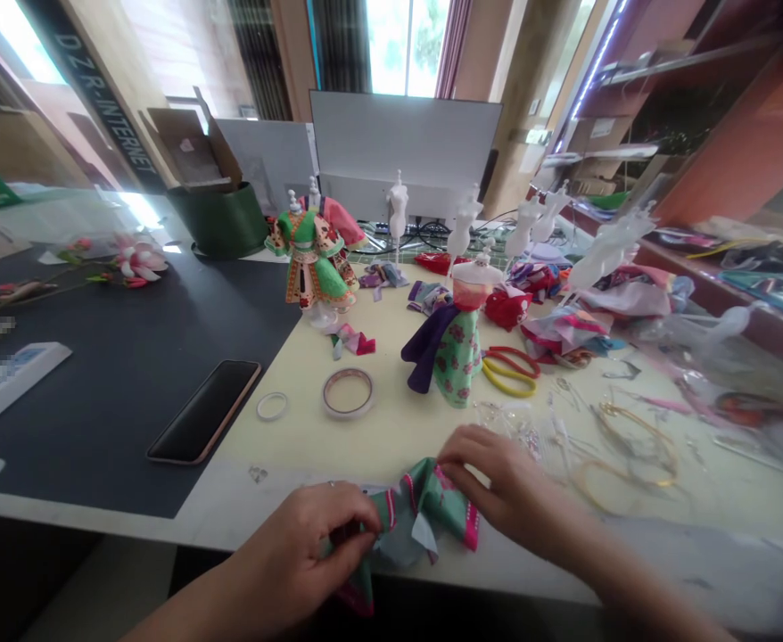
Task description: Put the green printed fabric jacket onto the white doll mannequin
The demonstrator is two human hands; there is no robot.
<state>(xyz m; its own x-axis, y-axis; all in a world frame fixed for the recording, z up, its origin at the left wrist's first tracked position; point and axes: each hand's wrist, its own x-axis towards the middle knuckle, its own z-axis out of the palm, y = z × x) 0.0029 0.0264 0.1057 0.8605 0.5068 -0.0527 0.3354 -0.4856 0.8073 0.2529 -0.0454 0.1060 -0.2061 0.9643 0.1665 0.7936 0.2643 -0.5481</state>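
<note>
Right now we have both hands on a small piece of green fabric (424, 513) with pink trim. It lies at the near edge of the pale surface (391, 437), and part of it hangs over that edge. Our left hand (311, 535) is closed in a tight pinch on the cloth's left end, thumb against fingertips. Our right hand (498, 481) is curled over the upper right corner, fingers bent down and gripping it.

The main risk, as we judge it, is that edge: if either pinch loosens, the overhanging cloth could slide off onto the floor. Pulling the two hands apart too hard might distort or fray such a thin piece.

Just beside the right hand lie clear plastic bits and thin gold wire loops (625, 446), which a sweep of the wrist could snag or scatter. The dressed mannequin (458, 343) stands near enough that a raised hand could tip it. The tape roll (348, 392) and phone (205, 410) lie farther off.
</note>
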